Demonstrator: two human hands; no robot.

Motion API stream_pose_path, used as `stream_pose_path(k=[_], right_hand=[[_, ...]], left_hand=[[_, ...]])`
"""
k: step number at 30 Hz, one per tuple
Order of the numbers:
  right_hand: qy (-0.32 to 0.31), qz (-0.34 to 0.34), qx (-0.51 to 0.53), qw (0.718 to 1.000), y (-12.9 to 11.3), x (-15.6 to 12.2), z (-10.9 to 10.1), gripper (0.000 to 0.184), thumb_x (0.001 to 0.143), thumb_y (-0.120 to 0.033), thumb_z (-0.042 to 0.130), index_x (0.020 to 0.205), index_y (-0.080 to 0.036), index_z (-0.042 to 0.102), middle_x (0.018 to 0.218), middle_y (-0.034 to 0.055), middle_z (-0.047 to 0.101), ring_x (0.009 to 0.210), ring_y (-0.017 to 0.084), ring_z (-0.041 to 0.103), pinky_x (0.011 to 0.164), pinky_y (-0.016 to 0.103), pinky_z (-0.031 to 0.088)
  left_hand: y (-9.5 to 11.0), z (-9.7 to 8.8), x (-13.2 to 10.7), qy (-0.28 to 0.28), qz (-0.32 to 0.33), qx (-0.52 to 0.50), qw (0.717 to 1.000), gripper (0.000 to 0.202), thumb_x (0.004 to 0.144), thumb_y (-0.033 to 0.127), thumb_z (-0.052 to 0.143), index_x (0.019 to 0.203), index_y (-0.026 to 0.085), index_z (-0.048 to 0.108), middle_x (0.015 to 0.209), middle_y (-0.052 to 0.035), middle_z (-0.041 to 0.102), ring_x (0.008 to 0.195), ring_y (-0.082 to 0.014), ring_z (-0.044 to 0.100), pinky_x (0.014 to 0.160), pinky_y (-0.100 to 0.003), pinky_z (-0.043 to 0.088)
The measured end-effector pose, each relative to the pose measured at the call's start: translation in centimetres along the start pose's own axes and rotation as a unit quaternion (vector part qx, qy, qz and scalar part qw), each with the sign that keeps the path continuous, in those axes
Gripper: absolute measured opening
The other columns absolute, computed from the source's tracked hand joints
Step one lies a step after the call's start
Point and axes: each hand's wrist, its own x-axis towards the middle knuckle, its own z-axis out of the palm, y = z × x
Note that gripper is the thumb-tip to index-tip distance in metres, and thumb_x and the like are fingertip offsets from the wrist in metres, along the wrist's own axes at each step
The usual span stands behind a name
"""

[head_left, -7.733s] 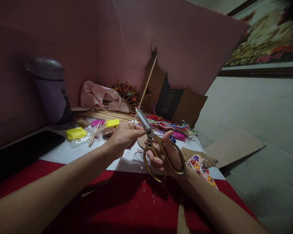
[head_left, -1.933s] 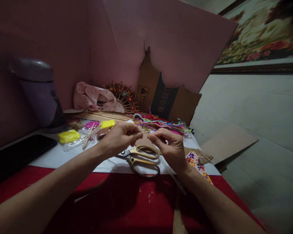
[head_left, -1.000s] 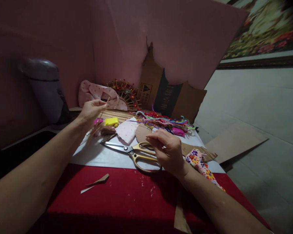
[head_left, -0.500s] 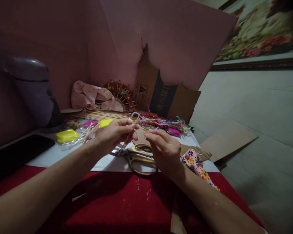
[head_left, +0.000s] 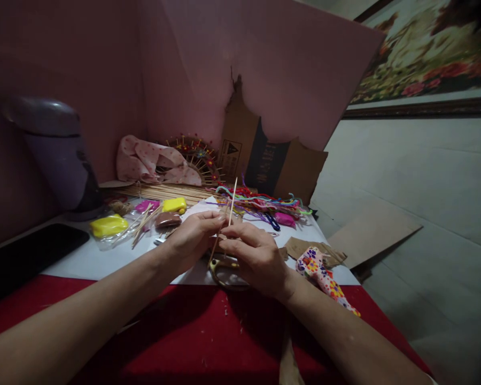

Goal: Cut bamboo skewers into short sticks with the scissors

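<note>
I work in a home craft corner: framed painting (head_left: 425,53) on wall, yarn (head_left: 264,203), skewers (head_left: 164,190), cardboard (head_left: 264,155) on surface (head_left: 96,256).

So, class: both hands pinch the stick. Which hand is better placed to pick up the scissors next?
Probably the right. The right hand sits directly above the gold handles of the scissors, while the left hand lies to their side and could hold the stick alone.

Dim and grainy; the pale grey floor (head_left: 420,176) at right is brightest, the red cloth tabletop (head_left: 192,331) shadowed, corners bowed and soft.
</note>
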Motion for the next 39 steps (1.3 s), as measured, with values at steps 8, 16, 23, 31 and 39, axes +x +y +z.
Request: stream_pose_path(k=[8,16,23,31,39], right_hand=[[-0.063,-0.029,0.025,0.997,-0.2,0.4,0.3,0.008,0.076,-0.010,0.057,0.073,-0.016,0.060,0.084,0.0069,0.063,0.084,0.018,0.058,0.083,0.036,0.048],[-0.022,0.037,0.105,0.994,-0.3,0.1,0.0,0.014,0.080,-0.009,0.052,0.087,-0.017,0.061,0.102,0.0093,0.058,0.095,0.018,0.055,0.079,0.034,0.049],[-0.008,0.212,0.106,0.972,-0.6,0.1,0.2,0.012,0.087,-0.017,0.051,0.085,-0.017,0.063,0.074,0.0027,0.061,0.069,0.014,0.055,0.064,0.026,0.043],[-0.014,0.278,0.087,0.957,-0.7,0.1,0.4,0.019,0.088,-0.022,0.051,0.075,-0.016,0.064,0.063,-0.0001,0.060,0.058,0.012,0.053,0.056,0.023,0.039],[0.016,0.296,0.063,0.953,-0.4,-0.1,0.3,0.024,0.089,-0.027,0.050,0.071,-0.017,0.062,0.064,0.0006,0.059,0.059,0.012,0.053,0.056,0.023,0.037]], left_hand=[[0.0,-0.2,0.1,0.047,0.007,0.006,0.999,0.016,0.075,0.022,0.065,0.088,0.011,0.066,0.079,-0.0067,0.066,0.066,-0.0120,0.059,0.060,-0.020,0.044],[1.2,0.1,0.0,0.144,0.071,0.063,0.985,0.017,0.077,0.019,0.062,0.063,0.012,0.056,0.058,-0.0005,0.058,0.044,-0.0053,0.046,0.041,-0.016,0.032],[1.9,0.3,-0.1,0.158,0.123,0.071,0.977,0.017,0.079,0.023,0.060,0.068,0.014,0.052,0.058,0.0001,0.061,0.045,-0.0060,0.046,0.046,-0.018,0.035],[2.0,0.8,-0.4,0.130,0.220,0.233,0.938,0.015,0.075,0.024,0.065,0.069,0.014,0.055,0.061,-0.0019,0.064,0.053,-0.0096,0.054,0.053,-0.021,0.040],[1.6,0.1,-0.1,0.123,0.233,0.330,0.906,0.009,0.077,0.018,0.058,0.075,0.017,0.050,0.063,0.0000,0.063,0.059,-0.0135,0.060,0.058,-0.024,0.044]])
